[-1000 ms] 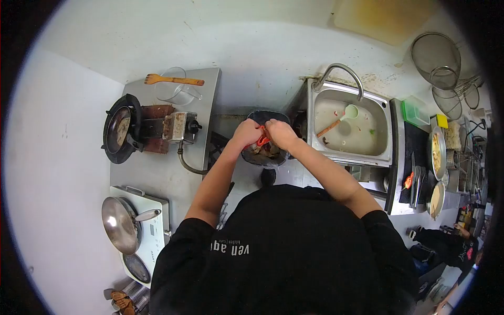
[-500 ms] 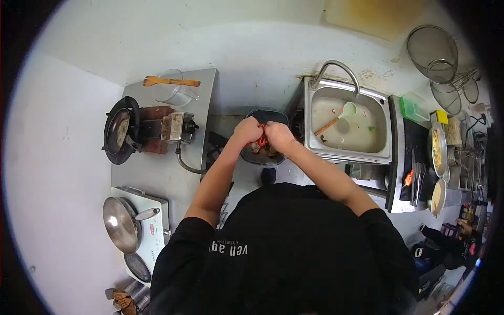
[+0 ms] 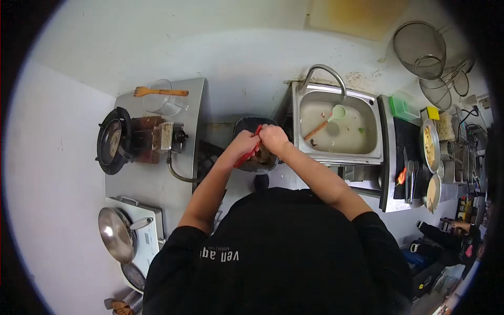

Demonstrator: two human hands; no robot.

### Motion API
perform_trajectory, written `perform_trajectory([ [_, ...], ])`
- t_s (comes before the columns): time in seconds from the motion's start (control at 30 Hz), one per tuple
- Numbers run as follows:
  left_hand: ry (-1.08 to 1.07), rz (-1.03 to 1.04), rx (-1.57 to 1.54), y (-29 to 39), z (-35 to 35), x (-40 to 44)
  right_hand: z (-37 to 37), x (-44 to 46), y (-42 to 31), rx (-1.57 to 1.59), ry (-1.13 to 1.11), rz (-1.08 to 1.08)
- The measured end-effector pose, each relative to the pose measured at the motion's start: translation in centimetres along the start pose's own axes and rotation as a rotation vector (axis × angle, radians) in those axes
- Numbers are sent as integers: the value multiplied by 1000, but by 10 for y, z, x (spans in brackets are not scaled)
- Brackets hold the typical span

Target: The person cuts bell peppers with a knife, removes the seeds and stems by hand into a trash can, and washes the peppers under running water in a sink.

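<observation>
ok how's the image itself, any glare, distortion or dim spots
Head view: strong fisheye distortion, corners black; head view: a bright glare spot on the steel pan; head view: the dark container is dim inside, its contents hard to make out beneath the left hand and right hand; head view: the co-worker looks small and stretched near the right edge.
</observation>
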State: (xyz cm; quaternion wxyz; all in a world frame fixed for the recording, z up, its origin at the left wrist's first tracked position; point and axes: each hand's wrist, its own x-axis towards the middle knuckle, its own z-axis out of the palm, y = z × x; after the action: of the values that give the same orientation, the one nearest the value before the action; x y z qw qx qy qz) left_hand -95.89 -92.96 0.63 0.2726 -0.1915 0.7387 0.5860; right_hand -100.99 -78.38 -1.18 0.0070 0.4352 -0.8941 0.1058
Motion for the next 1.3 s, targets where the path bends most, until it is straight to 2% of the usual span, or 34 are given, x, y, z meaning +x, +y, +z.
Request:
perform_trajectory([
  [0.13, 2, -54, 32, 10, -10, -11, -4, 7, 9, 91, -108, 99],
  [0.23, -55, -58, -56, 1, -20, -15, -3, 12, 29, 369, 59, 307],
  [0.27, -48, -60, -61, -2, -22, -18, 1, 13, 42, 471, 146, 290],
  [0.3, -65, -49, -164, -3, -24, -23, -9, 14, 48, 566, -32, 384],
  [0.33, -84, -40, -264, -5, -27, -27, -4, 15, 52, 575, -44, 361],
  [0.4, -67, -11, -210, -5, -30, -30, 6, 22, 53, 594, -71, 338],
  [0.47, -76, 47, -119, -12, -36, -24, 23, 24, 50, 436, -122, 146],
  [0.57, -51, 25, -49, -12, -40, -22, 31, 31, 46, 478, -27, 72],
  [0.6, -28, 26, -30, 1, -39, -31, 4, 35, 37, 528, -105, 41],
  [0.63, -27, -9, -103, 3, -38, -32, 1, 30, 29, 504, 134, -53],
  [0.73, -102, 44, -74, 7, -39, -35, 5, 21, 18, 494, 23, -38],
  [0.83, -120, 74, -29, 10, -40, -32, 3, 32, 22, 435, 98, -81],
  [0.93, -125, 80, -9, 16, -37, -27, 2, 31, 12, 447, 145, 53],
  [1.0, -110, 119, 45, 11, -28, -20, 12, 27, 6, 260, 162, 144],
  [1.03, -118, 108, 46, 11, -25, -18, 19, 26, 10, 267, 156, 153],
  [1.1, -67, 150, 66, 11, -28, -15, 32, 28, 19, 130, -52, 106],
  [1.17, -90, 138, 99, 6, -40, -13, 19, 25, 22, 80, -44, 55],
  [1.23, -152, 157, -76, 3, -50, -13, 18, 26, 35, 67, 18, 84],
  [1.3, -175, 159, -51, 1, -61, -12, 5, 25, 40, 172, 122, 236],
])
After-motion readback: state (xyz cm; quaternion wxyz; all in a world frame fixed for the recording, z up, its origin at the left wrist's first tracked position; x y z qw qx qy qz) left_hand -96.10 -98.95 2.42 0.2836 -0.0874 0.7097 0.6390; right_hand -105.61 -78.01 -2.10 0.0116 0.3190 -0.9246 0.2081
